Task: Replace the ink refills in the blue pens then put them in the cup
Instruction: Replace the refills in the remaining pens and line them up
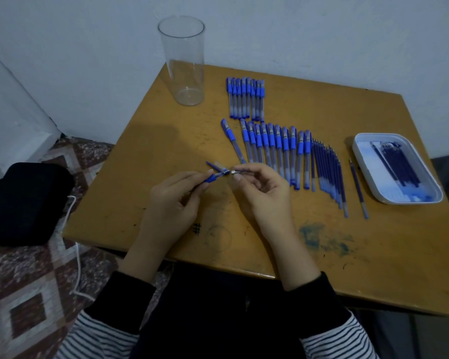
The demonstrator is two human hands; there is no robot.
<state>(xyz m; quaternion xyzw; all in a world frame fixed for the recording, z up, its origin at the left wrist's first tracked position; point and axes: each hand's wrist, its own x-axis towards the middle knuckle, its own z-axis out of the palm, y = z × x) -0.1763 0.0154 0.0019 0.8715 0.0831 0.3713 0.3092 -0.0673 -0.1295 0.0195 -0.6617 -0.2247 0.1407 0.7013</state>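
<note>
Over the middle of the wooden table [270, 242], my left hand [174, 203] grips a blue pen body [213, 177] near its open end. My right hand [262, 187] pinches a small silver tip piece [236, 172] just apart from that end. A blue cap [214, 165] lies on the table behind my fingers. Two rows of capped blue pens [275, 143] lie beyond my hands, with the second row [245, 98] farther back. Several loose refills [329, 174] lie to the right of them. A tall clear cup [183, 60] stands upright at the back left with nothing in it.
A white tray [430, 198] holding several dark blue refills sits at the right side. One refill [358, 187] lies alone beside it. A black bag [26, 203] and a white cable [75, 255] lie on the patterned floor left of the table. Blue ink stains mark the front.
</note>
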